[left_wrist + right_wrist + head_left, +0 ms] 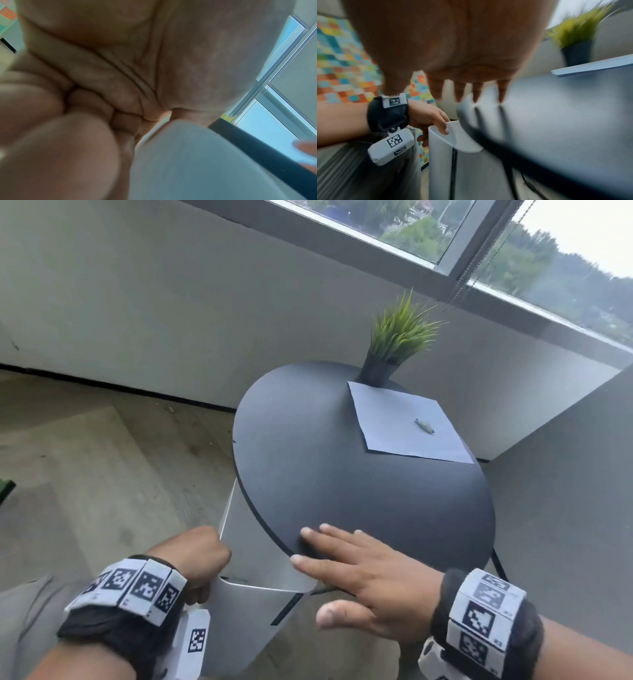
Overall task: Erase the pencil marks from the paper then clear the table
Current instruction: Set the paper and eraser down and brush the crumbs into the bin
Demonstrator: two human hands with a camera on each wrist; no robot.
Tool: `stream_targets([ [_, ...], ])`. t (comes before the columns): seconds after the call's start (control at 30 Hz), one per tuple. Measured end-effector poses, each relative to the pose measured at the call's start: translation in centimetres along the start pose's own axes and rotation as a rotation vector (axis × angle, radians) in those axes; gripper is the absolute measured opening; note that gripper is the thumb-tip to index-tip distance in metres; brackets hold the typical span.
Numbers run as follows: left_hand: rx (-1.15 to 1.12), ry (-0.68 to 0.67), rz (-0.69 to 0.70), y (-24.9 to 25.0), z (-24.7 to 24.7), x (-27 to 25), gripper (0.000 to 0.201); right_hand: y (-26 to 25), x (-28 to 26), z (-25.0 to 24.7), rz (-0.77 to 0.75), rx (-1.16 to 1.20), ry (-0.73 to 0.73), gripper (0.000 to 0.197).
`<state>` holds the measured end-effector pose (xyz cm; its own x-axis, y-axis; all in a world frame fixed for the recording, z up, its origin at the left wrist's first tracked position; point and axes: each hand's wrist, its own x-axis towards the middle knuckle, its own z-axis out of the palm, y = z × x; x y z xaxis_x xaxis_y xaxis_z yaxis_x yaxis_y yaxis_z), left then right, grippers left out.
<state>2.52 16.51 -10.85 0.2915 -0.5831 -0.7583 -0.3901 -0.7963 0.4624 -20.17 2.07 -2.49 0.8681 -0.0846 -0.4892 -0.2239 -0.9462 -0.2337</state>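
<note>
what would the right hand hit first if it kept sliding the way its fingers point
Probably the sheet of paper that the left hand holds just below the table edge. The right hand lies flat, fingers pointing left over that edge; depth is unclear.

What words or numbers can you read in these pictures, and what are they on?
None can be read.
Wrist bands on the left hand and right hand: only black-and-white square code patterns, no letters.
White camera box under the left wrist: a code square and a small dark label, too blurred to read.
Paper: no writing visible.
</note>
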Motion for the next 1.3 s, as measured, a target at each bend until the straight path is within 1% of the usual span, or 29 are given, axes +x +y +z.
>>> stream_targets([
  [0.03, -0.001, -0.001, 0.008, 0.0, -0.1, 0.0, 0.033, 0.4, 0.5, -1.1, -0.074, 0.003, 0.029, 0.08],
  [0.07, -0.003, -0.002, 0.013, -0.1, -0.1, 0.1, 0.034, 1.9, 1.4, -2.3, -0.043, 0.024, 0.054, 0.084],
  [0.13, 0.007, -0.011, 0.017, -0.2, 0.0, 0.2, 0.036, 5.9, 3.6, -4.0, 0.27, 0.061, 0.146, 0.094],
  [0.17, 0.01, -0.018, 0.015, -0.3, 0.0, 0.2, 0.038, 7.3, 4.7, -4.6, 0.449, 0.022, 0.132, 0.095],
  [0.2, 0.01, -0.027, 0.013, -0.4, 0.0, 0.3, 0.038, 7.8, 5.6, -4.5, 0.54, -0.016, 0.078, 0.096],
  [0.23, 0.01, -0.036, 0.016, -0.4, -0.1, 0.4, 0.038, 7.6, 6.3, -3.9, 0.521, -0.066, 0.016, 0.099],
  [0.3, 0.026, -0.053, 0.022, -0.5, -0.1, 0.7, 0.038, 4.8, 6.2, -3.3, 0.207, -0.132, -0.066, 0.099],
  [0.37, 0.066, -0.049, 0.023, -0.5, 0.0, 1.1, 0.037, 3.4, 5.7, -4.1, -0.118, -0.087, -0.093, 0.089],
  [0.4, 0.084, -0.036, 0.023, -0.6, 0.1, 1.4, 0.036, 4.1, 6.1, -4.8, -0.185, -0.078, -0.05, 0.088],
  [0.43, 0.091, -0.018, 0.02, -0.6, 0.2, 1.7, 0.036, 5.3, 7.0, -5.7, -0.149, -0.077, 0.009, 0.092],
  [0.5, 0.097, -0.027, 0.017, -0.7, 0.3, 1.9, 0.037, 8.2, 9.2, -7.1, 0.136, -0.086, 0.114, 0.098],
  [0.53, 0.104, -0.055, 0.021, -0.7, 0.3, 2.0, 0.038, 9.1, 10.0, -7.4, 0.285, -0.123, 0.094, 0.096],
  [0.57, 0.099, -0.07, 0.022, -0.8, 0.4, 2.1, 0.038, 9.3, 10.6, -7.1, 0.353, -0.166, 0.047, 0.096],
  [0.6, 0.087, -0.08, 0.021, -0.9, 0.4, 2.1, 0.038, 8.8, 10.8, -6.7, 0.315, -0.203, -0.001, 0.099],
  [0.63, 0.078, -0.086, 0.021, -1.0, 0.4, 2.2, 0.038, 7.7, 10.6, -6.5, 0.183, -0.221, -0.038, 0.101],
  [0.7, 0.066, -0.097, 0.02, -1.1, 0.5, 2.5, 0.038, 5.8, 10.3, -7.0, -0.126, -0.156, -0.057, 0.089],
  [0.73, 0.047, -0.099, 0.014, -1.1, 0.5, 2.7, 0.038, 6.0, 10.7, -7.6, -0.214, -0.091, -0.016, 0.081],
  [0.77, 0.016, -0.097, 0.006, -1.1, 0.5, 2.8, 0.037, 7.0, 11.5, -8.2, -0.214, -0.05, 0.046, 0.077],
  [0.83, -0.032, -0.082, -0.004, -1.0, 0.6, 2.9, 0.036, 9.8, 14.0, -9.2, 0.048, -0.067, 0.139, 0.084],
  [0.87, -0.05, -0.076, -0.005, -1.0, 0.6, 2.9, 0.036, 10.6, 14.8, -9.5, 0.206, -0.091, 0.116, 0.092],
  [0.9, -0.064, -0.077, -0.006, -1.0, 0.6, 2.8, 0.036, 10.6, 15.3, -9.2, 0.283, -0.116, 0.081, 0.098],
  [0.93, -0.07, -0.08, -0.01, -1.0, 0.6, 2.8, 0.036, 9.5, 15.2, -8.3, 0.28, -0.157, 0.041, 0.1],
  [1.0, -0.073, -0.081, -0.022, -1.1, 0.6, 2.9, 0.037, 5.0, 13.2, -5.9, 0.06, -0.248, 0.039, 0.096],
  [1.07, -0.078, -0.079, -0.028, -1.2, 0.7, 2.9, 0.037, 0.9, 10.6, -4.4, -0.314, -0.257, 0.061, 0.088],
  [1.1, -0.076, -0.077, -0.033, -1.1, 0.7, 2.9, 0.036, 0.4, 9.8, -4.2, -0.424, -0.195, 0.039, 0.085],
  [1.13, -0.079, -0.074, -0.037, -1.1, 0.8, 2.9, 0.036, 1.0, 9.6, -4.6, -0.447, -0.081, 0.046, 0.083],
  [1.17, -0.087, -0.076, -0.041, -1.1, 0.8, 2.9, 0.036, 2.4, 9.8, -5.2, -0.386, 0.024, 0.1, 0.082],
  [1.23, -0.102, -0.074, -0.047, -1.2, 0.8, 2.6, 0.035, 5.9, 10.3, -6.6, -0.049, 0.041, 0.2, 0.084],
  [1.3, -0.119, -0.065, -0.054, -1.1, 0.7, 2.4, 0.035, 7.8, 10.2, -6.3, 0.304, -0.082, 0.105, 0.088],
])
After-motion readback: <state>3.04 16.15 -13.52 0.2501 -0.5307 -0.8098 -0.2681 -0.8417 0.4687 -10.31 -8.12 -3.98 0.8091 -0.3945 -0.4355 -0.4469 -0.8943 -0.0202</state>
